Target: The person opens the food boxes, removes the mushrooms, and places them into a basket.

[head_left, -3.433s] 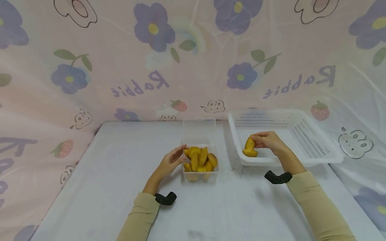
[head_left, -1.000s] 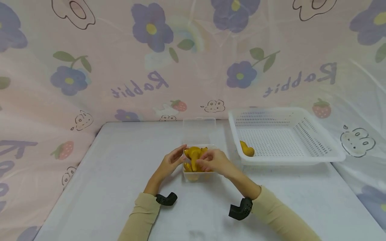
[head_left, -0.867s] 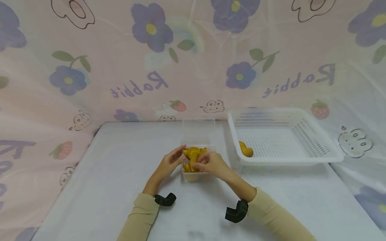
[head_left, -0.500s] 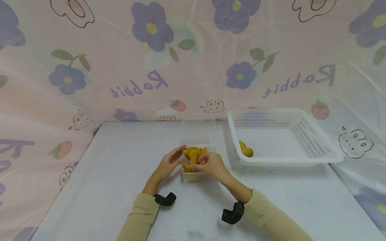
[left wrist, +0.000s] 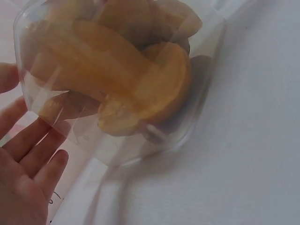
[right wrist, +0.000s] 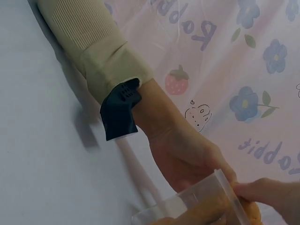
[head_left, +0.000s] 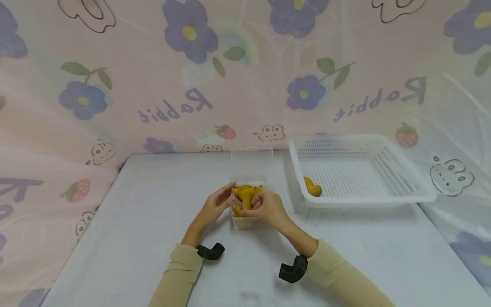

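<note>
A clear plastic box (head_left: pixel 242 223) full of yellow mushrooms (head_left: pixel 247 200) stands mid-table, its lid (head_left: pixel 252 162) folded back. My left hand (head_left: pixel 214 209) rests its loosely spread fingers against the box's left side. In the left wrist view, those fingers (left wrist: pixel 51 168) touch the transparent wall, and a large mushroom (left wrist: pixel 93 56) shows through it. My right hand (head_left: pixel 270 209) reaches over the box's right rim, thumb and fingers curled at a mushroom stem; the hand hides the right part of the contents. The right wrist view catches a mushroom (right wrist: pixel 211 206) behind the box wall.
A white perforated basket (head_left: pixel 383 199) stands at the back right, with a yellow mushroom (head_left: pixel 314 189) in its near left corner. The white table (head_left: pixel 161 256) meets a patterned curtain (head_left: pixel 249 85) at the back. Black wrist mounts (head_left: pixel 293 269) hang below both sleeves.
My right hand has come from the basket, where it held a mushroom, to the box. Over the last second it shifts slightly left among the mushrooms. My left hand stays against the box.
</note>
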Demonstrator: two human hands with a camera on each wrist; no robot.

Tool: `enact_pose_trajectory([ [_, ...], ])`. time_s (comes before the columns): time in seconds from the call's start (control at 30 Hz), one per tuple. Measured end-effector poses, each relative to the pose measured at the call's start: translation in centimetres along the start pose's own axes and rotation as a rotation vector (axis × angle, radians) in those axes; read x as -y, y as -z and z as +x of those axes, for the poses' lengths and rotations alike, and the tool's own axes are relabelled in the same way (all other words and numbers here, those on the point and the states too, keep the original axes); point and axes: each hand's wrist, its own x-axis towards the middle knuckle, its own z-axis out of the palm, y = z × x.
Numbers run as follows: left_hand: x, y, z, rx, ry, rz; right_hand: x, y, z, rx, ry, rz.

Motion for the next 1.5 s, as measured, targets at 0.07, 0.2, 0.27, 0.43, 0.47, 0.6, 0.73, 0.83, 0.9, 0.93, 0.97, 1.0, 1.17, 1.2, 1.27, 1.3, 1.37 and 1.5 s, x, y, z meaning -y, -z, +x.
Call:
enact_pose_trajectory([
  [0.07, 0.0, 0.1, 0.0, -0.007, 0.007, 0.005, 0.1, 0.0, 0.0, 0.002, 0.011, 0.001],
  [0.2, -0.1, 0.1, 0.0, -0.004, 0.010, -0.010, 0.1, 0.1, -0.3, 0.001, 0.026, 0.003],
  [0.27, -0.2, 0.0, 0.0, -0.004, 0.009, -0.014, 0.2, 0.3, -0.4, -0.006, 0.031, -0.007],
  [0.43, -0.5, -0.1, 0.0, -0.010, 0.012, -0.006, 0.2, 0.8, -0.7, -0.040, 0.060, -0.015],
  [0.47, -0.5, -0.1, 0.0, -0.011, 0.012, -0.004, 0.1, 0.9, -0.8, -0.045, 0.073, -0.015],
  [0.6, -0.5, -0.2, 0.0, -0.008, 0.005, -0.006, -0.2, 1.1, -1.0, -0.043, 0.121, -0.023],
  [0.73, -0.3, -0.2, 0.1, -0.011, 0.003, -0.007, -0.3, 1.1, -0.9, -0.051, 0.141, -0.034],
  [0.83, -0.2, -0.2, 0.0, -0.012, 0.021, -0.004, -0.3, 1.3, -1.0, -0.060, 0.118, -0.003],
  [0.9, -0.2, -0.2, 0.1, -0.014, 0.032, -0.004, -0.3, 1.6, -1.0, -0.062, 0.101, 0.019],
  [0.93, -0.1, -0.1, 0.1, -0.015, 0.039, -0.005, -0.2, 1.8, -1.1, -0.058, 0.096, 0.035],
  [0.97, -0.1, -0.1, 0.1, -0.017, 0.044, -0.006, -0.2, 2.0, -1.1, -0.051, 0.087, 0.053],
  [1.0, -0.1, -0.1, 0.1, -0.018, 0.048, -0.007, -0.2, 2.2, -1.1, -0.044, 0.086, 0.061],
  [1.17, 0.0, -0.1, 0.1, -0.020, 0.039, -0.002, -0.2, 3.5, -1.2, -0.004, 0.104, 0.103],
  [1.2, 0.0, -0.1, 0.1, -0.019, 0.034, 0.001, -0.2, 3.8, -1.2, 0.007, 0.111, 0.115],
  [1.27, -0.1, -0.1, 0.1, -0.015, 0.022, 0.004, -0.2, 4.5, -1.3, 0.018, 0.118, 0.134],
  [1.3, -0.1, -0.1, 0.0, -0.012, 0.017, 0.004, -0.1, 4.8, -1.3, 0.018, 0.119, 0.139],
  [1.37, -0.1, -0.1, 0.0, -0.010, 0.010, 0.001, -0.1, 5.5, -1.3, 0.016, 0.133, 0.132],
  [1.5, -0.3, -0.1, -0.1, -0.007, 0.012, -0.004, 0.0, 6.9, -1.2, -0.003, 0.156, 0.095],
])
